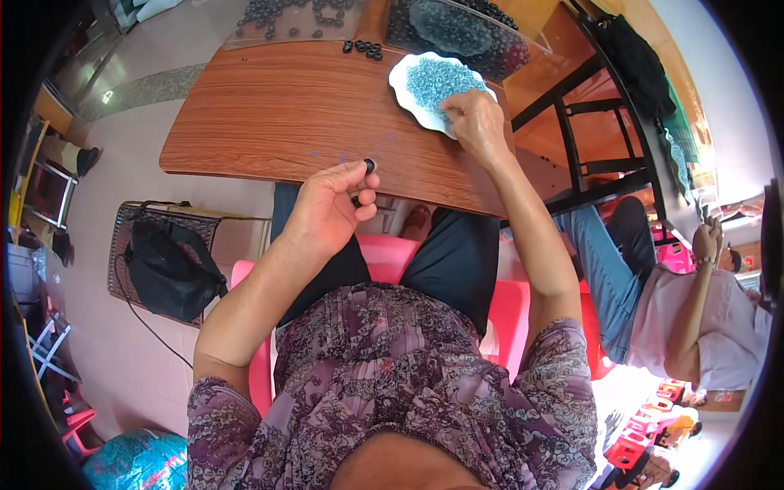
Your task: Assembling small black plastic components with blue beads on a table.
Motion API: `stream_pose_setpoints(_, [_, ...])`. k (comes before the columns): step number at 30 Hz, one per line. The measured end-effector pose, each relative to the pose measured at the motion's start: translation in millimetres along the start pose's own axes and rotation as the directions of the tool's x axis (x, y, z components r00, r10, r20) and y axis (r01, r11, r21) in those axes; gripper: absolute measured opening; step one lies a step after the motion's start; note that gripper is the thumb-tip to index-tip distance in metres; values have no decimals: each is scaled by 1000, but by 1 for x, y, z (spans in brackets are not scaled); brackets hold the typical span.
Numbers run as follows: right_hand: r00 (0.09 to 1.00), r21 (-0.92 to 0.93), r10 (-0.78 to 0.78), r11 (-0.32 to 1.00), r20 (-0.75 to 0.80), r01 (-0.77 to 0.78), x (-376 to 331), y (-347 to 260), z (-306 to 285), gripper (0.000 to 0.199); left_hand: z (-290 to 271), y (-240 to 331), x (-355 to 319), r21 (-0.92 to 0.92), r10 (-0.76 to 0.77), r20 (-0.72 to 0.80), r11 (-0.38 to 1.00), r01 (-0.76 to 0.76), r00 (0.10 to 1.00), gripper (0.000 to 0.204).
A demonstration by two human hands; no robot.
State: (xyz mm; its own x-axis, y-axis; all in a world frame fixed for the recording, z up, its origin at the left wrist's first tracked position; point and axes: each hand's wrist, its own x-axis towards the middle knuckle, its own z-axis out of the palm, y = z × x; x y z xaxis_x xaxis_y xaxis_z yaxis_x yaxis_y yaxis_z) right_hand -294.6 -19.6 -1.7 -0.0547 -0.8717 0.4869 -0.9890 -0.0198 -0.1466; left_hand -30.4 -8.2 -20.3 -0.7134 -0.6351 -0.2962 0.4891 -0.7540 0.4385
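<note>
My left hand is raised just off the table's near edge, its thumb and forefinger pinching a small round black part. A second small black piece shows among the curled fingers of that hand. On the right side of the table lies a white scalloped plate heaped with tiny clear bluish pieces. My right hand reaches over the plate's near right part, fingers drawn together at the pile. What its fingertips hold, if anything, is too small to tell.
On the wooden table, several black parts lie loose near two clear bins, the left bin and the right bin, both holding black parts. A black bag rests on a woven seat at left. Another person sits at right.
</note>
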Motion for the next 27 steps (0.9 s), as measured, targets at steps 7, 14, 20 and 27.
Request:
stream_pose_setpoints(7, [990, -164, -134, 977, 45, 139, 10, -15, 10, 12, -4, 3, -2, 47, -10, 28, 999, 9, 1000, 12])
stream_pose_setpoints(14, [972, -124, -222, 965, 77, 231, -1, -15, 0, 19, -5, 2, -1, 59, -19, 25, 998, 17, 1000, 10])
stream_pose_setpoints(20, [953, -55, -271, 958, 136, 280, -5, -18, -6, 19, -6, 1, -2, 63, -20, 35, 998, 18, 999, 9])
stream_pose_setpoints(27, [950, 86, -302, 951, 76, 296, -9, -22, -9, 17, -5, 0, -1, 92, -16, 30, 996, 14, 999, 9])
